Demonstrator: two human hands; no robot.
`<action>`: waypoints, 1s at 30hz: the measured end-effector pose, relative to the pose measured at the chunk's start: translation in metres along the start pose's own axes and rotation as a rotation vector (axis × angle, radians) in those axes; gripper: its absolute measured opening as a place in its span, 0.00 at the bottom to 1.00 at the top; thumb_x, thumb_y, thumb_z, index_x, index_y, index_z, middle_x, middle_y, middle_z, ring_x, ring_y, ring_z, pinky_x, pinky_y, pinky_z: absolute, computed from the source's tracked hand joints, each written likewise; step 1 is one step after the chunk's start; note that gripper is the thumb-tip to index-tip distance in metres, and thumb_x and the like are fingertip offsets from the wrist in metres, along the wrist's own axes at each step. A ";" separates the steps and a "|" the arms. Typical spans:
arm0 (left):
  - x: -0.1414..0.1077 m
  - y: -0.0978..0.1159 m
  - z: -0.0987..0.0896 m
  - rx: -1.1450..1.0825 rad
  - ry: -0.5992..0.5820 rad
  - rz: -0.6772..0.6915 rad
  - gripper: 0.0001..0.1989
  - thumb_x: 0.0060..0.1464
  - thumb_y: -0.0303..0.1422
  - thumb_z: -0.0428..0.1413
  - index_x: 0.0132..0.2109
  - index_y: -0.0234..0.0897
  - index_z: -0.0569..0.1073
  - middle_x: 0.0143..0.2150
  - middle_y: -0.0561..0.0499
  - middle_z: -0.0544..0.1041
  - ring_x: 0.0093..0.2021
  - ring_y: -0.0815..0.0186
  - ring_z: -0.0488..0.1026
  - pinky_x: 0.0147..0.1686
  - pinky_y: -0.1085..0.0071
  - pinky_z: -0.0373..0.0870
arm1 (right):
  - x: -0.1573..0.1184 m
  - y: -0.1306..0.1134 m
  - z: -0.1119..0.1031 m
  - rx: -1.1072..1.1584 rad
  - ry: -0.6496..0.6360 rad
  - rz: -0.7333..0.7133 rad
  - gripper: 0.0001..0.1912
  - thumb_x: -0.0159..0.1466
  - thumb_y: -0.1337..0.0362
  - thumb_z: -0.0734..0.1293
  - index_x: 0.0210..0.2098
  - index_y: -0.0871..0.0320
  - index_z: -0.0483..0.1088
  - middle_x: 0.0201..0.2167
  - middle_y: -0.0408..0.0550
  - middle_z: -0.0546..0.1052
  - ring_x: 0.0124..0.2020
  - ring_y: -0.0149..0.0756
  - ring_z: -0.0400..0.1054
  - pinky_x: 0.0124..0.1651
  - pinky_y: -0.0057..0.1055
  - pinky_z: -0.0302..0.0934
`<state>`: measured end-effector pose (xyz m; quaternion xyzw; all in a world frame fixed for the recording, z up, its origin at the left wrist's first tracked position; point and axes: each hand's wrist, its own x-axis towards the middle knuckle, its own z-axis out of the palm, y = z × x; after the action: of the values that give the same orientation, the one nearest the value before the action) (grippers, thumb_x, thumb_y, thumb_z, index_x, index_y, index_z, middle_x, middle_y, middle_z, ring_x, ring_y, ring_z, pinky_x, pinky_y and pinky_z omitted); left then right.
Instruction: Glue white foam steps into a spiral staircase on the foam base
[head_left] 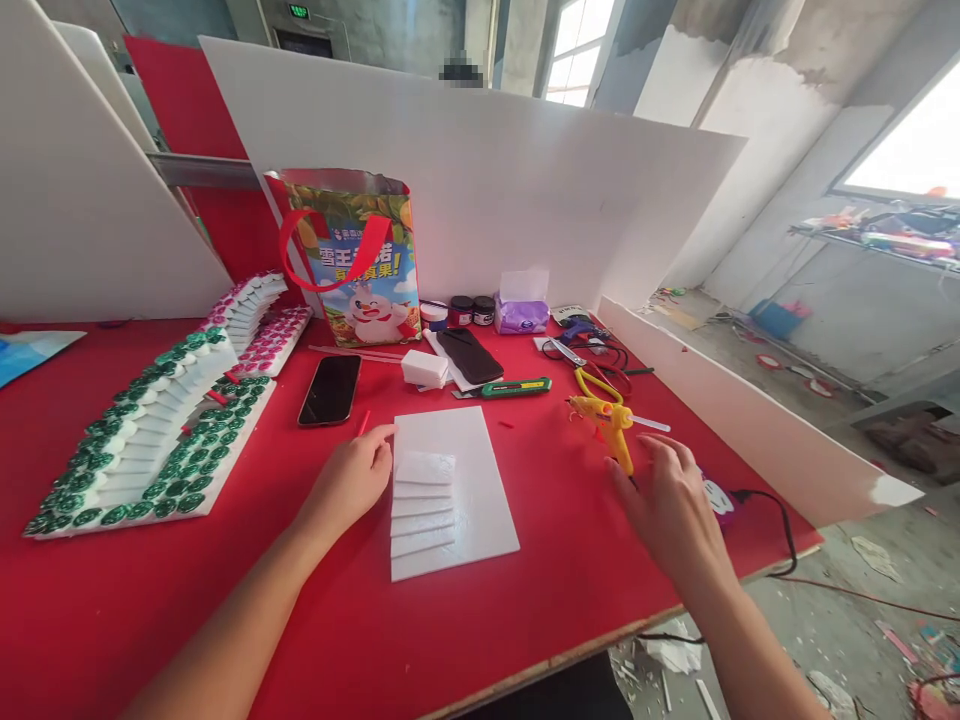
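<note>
You have a red table [562, 580], a plain white board [487, 500] and white strips [424, 500] before you. Your glue gun [619, 420] is yellow, your utility knife [516, 388] green with yellow. You see white steps [161, 430] bordered by rows of green and magenta rounds, a multicoloured cartoon-printed bag [367, 305] with red handles [286, 250], and a purple tissue pack [523, 316].

Daylight enters here through the side window [911, 140] and rear window [582, 45], both overexposed, lighting the worktop [322, 630] brightly; the white board [480, 500] shows slight glare, and wide-angle distortion stretches the outer edges.
</note>
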<state>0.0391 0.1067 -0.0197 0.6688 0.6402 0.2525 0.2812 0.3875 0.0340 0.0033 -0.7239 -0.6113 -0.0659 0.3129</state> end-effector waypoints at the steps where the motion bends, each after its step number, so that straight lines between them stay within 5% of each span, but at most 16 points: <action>1: 0.000 0.000 0.000 0.028 0.001 -0.001 0.24 0.58 0.31 0.45 0.55 0.30 0.77 0.28 0.47 0.79 0.22 0.61 0.73 0.31 0.67 0.69 | 0.006 0.004 0.003 0.014 -0.023 0.048 0.24 0.63 0.47 0.62 0.46 0.60 0.71 0.49 0.64 0.76 0.48 0.54 0.72 0.48 0.47 0.66; 5: 0.000 0.001 -0.002 0.047 -0.032 -0.005 0.25 0.57 0.32 0.46 0.56 0.31 0.79 0.26 0.48 0.79 0.25 0.59 0.75 0.32 0.67 0.69 | 0.031 0.011 0.021 0.228 -0.198 0.315 0.14 0.52 0.51 0.69 0.26 0.54 0.68 0.23 0.47 0.73 0.27 0.41 0.67 0.31 0.35 0.59; 8: -0.001 0.001 -0.003 0.018 -0.039 0.022 0.25 0.56 0.32 0.47 0.55 0.32 0.80 0.26 0.48 0.79 0.25 0.59 0.75 0.32 0.67 0.69 | 0.041 0.009 0.030 0.406 -0.263 0.431 0.20 0.47 0.50 0.72 0.16 0.52 0.59 0.12 0.39 0.61 0.18 0.32 0.56 0.23 0.31 0.49; 12: 0.000 -0.002 0.000 0.027 -0.012 0.071 0.25 0.57 0.32 0.46 0.54 0.34 0.81 0.30 0.46 0.82 0.25 0.61 0.75 0.32 0.67 0.69 | 0.046 -0.017 0.022 0.622 -0.336 0.438 0.23 0.50 0.43 0.72 0.24 0.57 0.68 0.22 0.48 0.74 0.20 0.34 0.65 0.22 0.32 0.59; 15: 0.001 -0.005 0.002 0.021 0.013 0.108 0.23 0.57 0.32 0.46 0.53 0.37 0.81 0.36 0.45 0.84 0.27 0.62 0.75 0.32 0.68 0.70 | 0.054 -0.058 0.007 1.034 -0.439 0.431 0.26 0.50 0.45 0.77 0.35 0.60 0.72 0.34 0.52 0.79 0.24 0.33 0.70 0.26 0.32 0.67; 20: -0.002 -0.008 0.001 -0.016 -0.010 0.078 0.24 0.60 0.35 0.46 0.56 0.32 0.78 0.29 0.48 0.81 0.25 0.62 0.74 0.30 0.68 0.70 | 0.074 -0.113 0.012 1.392 -0.536 0.336 0.22 0.51 0.50 0.79 0.35 0.59 0.75 0.29 0.45 0.76 0.27 0.31 0.69 0.30 0.30 0.68; 26: 0.010 -0.002 -0.015 -0.055 0.312 0.312 0.21 0.65 0.38 0.47 0.56 0.33 0.76 0.38 0.45 0.79 0.34 0.63 0.76 0.35 0.67 0.74 | 0.074 -0.099 0.065 1.424 -0.454 0.345 0.22 0.54 0.46 0.75 0.32 0.59 0.74 0.22 0.41 0.73 0.23 0.30 0.65 0.30 0.30 0.62; 30: 0.062 0.017 -0.038 0.177 0.277 0.582 0.19 0.64 0.34 0.51 0.57 0.36 0.76 0.58 0.39 0.77 0.58 0.54 0.72 0.60 0.53 0.68 | 0.072 -0.084 0.079 1.295 -0.490 0.312 0.24 0.54 0.42 0.73 0.31 0.59 0.73 0.19 0.42 0.72 0.22 0.32 0.64 0.29 0.31 0.58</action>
<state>0.0284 0.1704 0.0177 0.8048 0.4739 0.3542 0.0482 0.3049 0.1418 0.0061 -0.4654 -0.4697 0.5212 0.5395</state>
